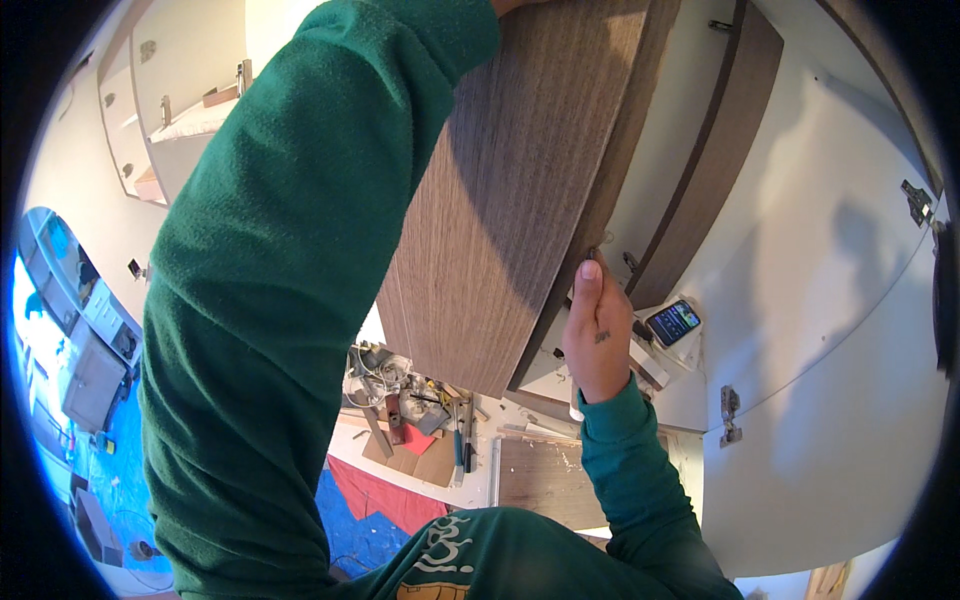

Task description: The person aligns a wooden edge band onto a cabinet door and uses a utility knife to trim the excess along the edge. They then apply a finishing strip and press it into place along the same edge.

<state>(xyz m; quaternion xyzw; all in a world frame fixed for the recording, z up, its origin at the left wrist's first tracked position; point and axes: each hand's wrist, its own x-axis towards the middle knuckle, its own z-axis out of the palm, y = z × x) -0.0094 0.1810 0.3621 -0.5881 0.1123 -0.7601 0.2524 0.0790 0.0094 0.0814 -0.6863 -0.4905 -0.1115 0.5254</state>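
Observation:
A brown wood-grain cabinet door [520, 180] stands tilted in front of me, its long edge running down toward the lower middle. My left hand [514, 4] is almost wholly cut off by the top of the picture, beside the door's upper part, so its fingers are hidden. Beside the door's right edge is my right hand [600, 335], closed, the thumb pointing up and pressed against the fingers. A small dark bit shows at the thumb tip, too small to name. The other fingers are mostly hidden behind the thumb.
A second brown panel [710, 150] and white doors with a metal hinge [730, 415] stand to the right. A phone [674, 322] lies on a white surface. Below are cluttered tools [463, 440], red cloth [380, 497] and a flat wood-grain board [545, 480]. Blue sheeting [125, 485] covers the floor at left.

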